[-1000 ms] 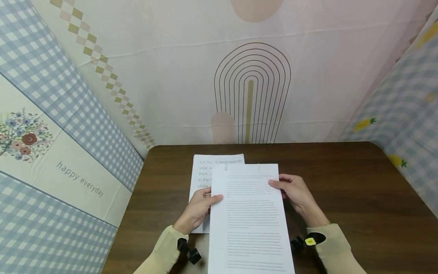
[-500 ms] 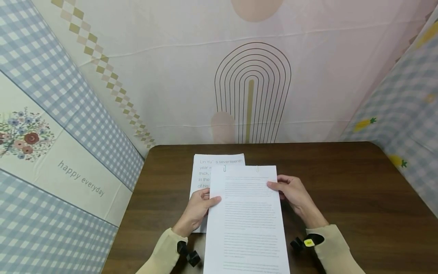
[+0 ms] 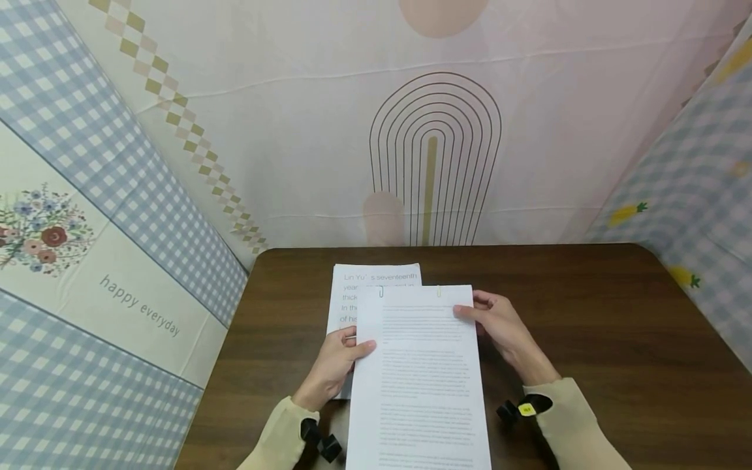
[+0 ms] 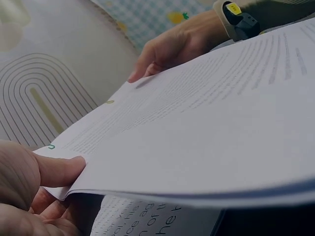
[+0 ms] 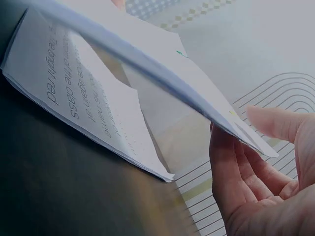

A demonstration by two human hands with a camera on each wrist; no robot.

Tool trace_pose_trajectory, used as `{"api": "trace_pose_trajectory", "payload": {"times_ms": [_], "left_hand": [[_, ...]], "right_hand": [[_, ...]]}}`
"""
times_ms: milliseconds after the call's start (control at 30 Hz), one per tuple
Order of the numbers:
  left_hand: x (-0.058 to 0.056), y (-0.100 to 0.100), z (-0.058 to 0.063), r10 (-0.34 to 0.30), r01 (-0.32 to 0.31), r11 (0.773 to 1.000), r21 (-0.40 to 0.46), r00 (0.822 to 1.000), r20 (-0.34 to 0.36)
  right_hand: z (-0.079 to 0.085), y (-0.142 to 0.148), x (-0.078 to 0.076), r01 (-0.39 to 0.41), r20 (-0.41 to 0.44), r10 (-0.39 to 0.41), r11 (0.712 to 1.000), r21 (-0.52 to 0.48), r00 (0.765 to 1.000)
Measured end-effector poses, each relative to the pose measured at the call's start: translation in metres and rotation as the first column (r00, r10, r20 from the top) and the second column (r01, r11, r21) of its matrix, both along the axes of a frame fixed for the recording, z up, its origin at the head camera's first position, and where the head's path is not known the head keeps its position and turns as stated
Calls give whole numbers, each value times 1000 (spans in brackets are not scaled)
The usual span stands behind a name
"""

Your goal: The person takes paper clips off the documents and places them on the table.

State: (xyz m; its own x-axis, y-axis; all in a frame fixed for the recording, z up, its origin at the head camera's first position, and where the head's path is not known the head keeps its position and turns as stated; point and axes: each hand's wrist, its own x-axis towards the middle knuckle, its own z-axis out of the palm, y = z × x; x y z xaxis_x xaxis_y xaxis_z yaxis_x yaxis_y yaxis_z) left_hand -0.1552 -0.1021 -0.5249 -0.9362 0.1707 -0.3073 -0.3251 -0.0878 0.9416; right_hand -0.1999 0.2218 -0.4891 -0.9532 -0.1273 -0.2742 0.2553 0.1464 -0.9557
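In the head view, a stack of printed paper (image 3: 425, 391) is held up above the table, tilted, its small text facing up. A green paper clip (image 3: 380, 292) and a yellow paper clip (image 3: 438, 293) sit on its top edge. My left hand (image 3: 333, 362) grips the left edge, thumb on top and fingers beneath. Near the top right corner, my right hand (image 3: 506, 333) holds the other edge, thumb above and fingers below, as the right wrist view also shows. A second stack of large-print paper (image 3: 346, 294) lies underneath, partly covered.
The dark wooden table (image 3: 587, 326) extends to both sides. Behind it hangs a pale patterned cloth (image 3: 311, 150), and checked cloths (image 3: 76, 78) flank it. Dark wrist devices (image 3: 320, 440) sit at both sleeves.
The clipped stack has shifted slightly left and toward me, with both hands moving along. My right hand has edged closer to its top corner. The lower stack has stayed in place.
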Motion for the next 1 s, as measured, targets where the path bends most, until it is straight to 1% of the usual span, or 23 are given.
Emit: {"api": "trace_pose_trajectory", "payload": {"times_ms": [200, 333, 433, 567, 733, 1000], "left_hand": [[0, -1, -1, 3, -3, 1000, 12, 1000, 9], [0, -3, 0, 4, -4, 1000, -7, 1000, 6], [-2, -5, 0, 8, -8, 1000, -31, 1000, -4], [-5, -6, 1, 22, -22, 999, -45, 1000, 1], [-7, -8, -1, 37, -37, 998, -43, 999, 14], [-8, -9, -3, 50, -50, 998, -44, 999, 17]], "right_hand": [[3, -5, -14, -2, -59, 2, 1000, -2, 998], [0, -10, -25, -21, -91, 21, 1000, -2, 996], [-3, -15, -34, -38, -116, 37, 999, -5, 992], [-6, -23, -44, -45, -143, 44, 999, -3, 989], [-7, -28, -49, -49, -163, 49, 999, 3, 985], [-6, -32, -50, -74, -194, 78, 997, 32, 978]]}}
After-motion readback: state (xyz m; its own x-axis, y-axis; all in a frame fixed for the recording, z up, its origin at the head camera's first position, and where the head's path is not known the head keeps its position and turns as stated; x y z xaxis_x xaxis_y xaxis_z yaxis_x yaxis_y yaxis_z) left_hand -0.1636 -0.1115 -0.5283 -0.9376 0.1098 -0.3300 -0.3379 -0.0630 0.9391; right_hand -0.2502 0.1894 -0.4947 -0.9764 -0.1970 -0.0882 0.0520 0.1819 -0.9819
